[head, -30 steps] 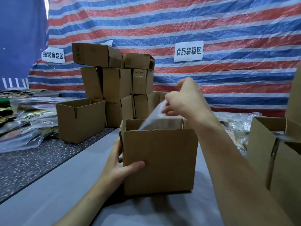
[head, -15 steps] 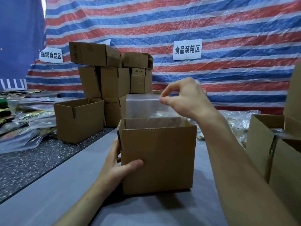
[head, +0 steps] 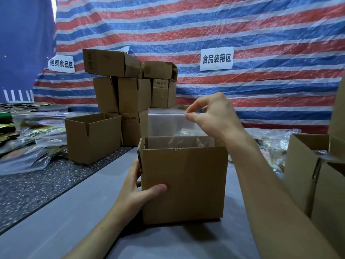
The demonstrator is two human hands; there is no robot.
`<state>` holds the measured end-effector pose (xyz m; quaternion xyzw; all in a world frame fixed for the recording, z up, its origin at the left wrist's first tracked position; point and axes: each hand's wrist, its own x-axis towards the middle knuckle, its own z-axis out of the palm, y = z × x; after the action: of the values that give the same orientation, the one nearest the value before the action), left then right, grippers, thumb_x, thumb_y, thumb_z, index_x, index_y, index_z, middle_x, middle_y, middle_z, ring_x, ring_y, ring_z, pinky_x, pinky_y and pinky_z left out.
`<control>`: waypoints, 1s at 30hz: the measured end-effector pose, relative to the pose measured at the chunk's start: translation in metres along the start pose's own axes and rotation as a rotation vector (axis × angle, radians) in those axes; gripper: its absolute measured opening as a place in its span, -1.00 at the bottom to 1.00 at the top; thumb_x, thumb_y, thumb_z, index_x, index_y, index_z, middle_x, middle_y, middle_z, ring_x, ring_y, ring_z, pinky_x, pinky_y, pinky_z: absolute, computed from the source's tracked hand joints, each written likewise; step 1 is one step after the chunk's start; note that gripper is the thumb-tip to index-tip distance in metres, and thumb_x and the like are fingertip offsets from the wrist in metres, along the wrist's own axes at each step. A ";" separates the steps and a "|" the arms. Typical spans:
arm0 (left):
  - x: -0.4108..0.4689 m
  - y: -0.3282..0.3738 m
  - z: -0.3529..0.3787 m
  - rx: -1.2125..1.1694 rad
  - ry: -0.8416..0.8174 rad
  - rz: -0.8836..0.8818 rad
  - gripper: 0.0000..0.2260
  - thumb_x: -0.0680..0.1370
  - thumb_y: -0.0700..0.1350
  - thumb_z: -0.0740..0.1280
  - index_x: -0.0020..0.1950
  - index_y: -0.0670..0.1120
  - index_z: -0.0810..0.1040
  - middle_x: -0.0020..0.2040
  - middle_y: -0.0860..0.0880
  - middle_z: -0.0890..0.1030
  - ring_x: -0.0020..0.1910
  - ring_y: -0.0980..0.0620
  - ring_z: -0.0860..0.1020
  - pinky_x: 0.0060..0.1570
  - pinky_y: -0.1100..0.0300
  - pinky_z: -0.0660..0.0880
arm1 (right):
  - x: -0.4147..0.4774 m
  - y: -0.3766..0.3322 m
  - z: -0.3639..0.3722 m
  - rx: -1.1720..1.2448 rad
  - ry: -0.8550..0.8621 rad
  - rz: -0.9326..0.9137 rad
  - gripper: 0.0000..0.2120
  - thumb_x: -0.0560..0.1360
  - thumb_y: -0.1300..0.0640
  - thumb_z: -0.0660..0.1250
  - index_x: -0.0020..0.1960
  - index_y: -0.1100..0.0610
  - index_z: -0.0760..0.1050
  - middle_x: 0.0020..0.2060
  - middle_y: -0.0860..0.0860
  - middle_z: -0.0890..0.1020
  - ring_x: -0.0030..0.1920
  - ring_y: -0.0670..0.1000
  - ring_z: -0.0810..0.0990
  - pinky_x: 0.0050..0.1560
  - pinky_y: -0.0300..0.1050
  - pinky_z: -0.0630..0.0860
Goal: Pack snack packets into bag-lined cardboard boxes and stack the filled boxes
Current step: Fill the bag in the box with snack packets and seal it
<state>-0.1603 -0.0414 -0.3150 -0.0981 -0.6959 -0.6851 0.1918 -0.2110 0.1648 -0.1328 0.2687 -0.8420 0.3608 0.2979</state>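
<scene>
- The box (head: 183, 184) stands upright and open-topped on the grey table (head: 56, 221), right in front of the person
- The left hand (head: 136, 189) grips the box at its near left corner: thumb pressed flat on the front face, fingers wrapped round the left side
- A clear bag (head: 168, 124) sits inside the box, and its upper part rises well above the rim
- The right hand (head: 212, 116) is raised over the box's far right side and pinches the bag's top edge between thumb and forefinger; the other fingers are loosely curled
- Behind and to the left, an open box (head: 93, 137) rests on a speckled surface (head: 37, 184), just beside a stack (head: 130, 90) of boxes whose top ones sit tilted
- Packets (head: 31, 143) lie heaped at far left; more packets (head: 270, 139) lie behind the right forearm
- More boxes (head: 317, 174) stand at the right edge, near the right arm
- Two white signs (head: 216, 58) hang on the striped tarp (head: 261, 34) behind
</scene>
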 end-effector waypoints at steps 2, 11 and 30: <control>0.000 0.001 0.000 0.004 0.001 0.000 -0.01 0.07 0.30 0.68 0.43 0.04 0.45 0.23 -0.11 0.65 0.17 -0.15 0.66 -0.02 0.03 0.65 | 0.001 0.000 -0.010 -0.008 -0.149 -0.057 -0.85 0.46 0.11 0.54 -0.26 -0.07 0.68 -0.45 -0.34 0.58 -0.33 -0.36 0.54 -0.36 -0.47 0.39; 0.001 0.000 0.000 0.035 0.002 0.014 -0.02 0.09 0.33 0.66 0.44 0.12 0.43 0.25 -0.06 0.65 0.21 -0.14 0.64 0.11 -0.12 0.63 | -0.004 -0.009 -0.004 -0.190 -0.690 0.161 -0.85 0.55 0.07 0.36 -0.08 -0.02 0.72 -0.17 -0.05 0.72 -0.11 -0.04 0.69 -0.03 -0.07 0.68; 0.004 -0.007 -0.004 0.038 0.002 0.024 -0.07 0.09 0.31 0.67 0.39 0.11 0.46 0.23 -0.09 0.65 0.20 -0.17 0.63 0.03 -0.10 0.63 | -0.021 -0.045 0.000 -0.137 -0.797 0.319 -0.29 0.62 -0.39 -0.13 0.23 0.03 0.62 0.05 -0.09 0.62 0.24 -0.01 0.52 0.31 0.04 0.28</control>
<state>-0.1667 -0.0460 -0.3197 -0.1022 -0.7072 -0.6696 0.2024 -0.1668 0.1427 -0.1271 0.2333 -0.9441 0.2138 -0.0929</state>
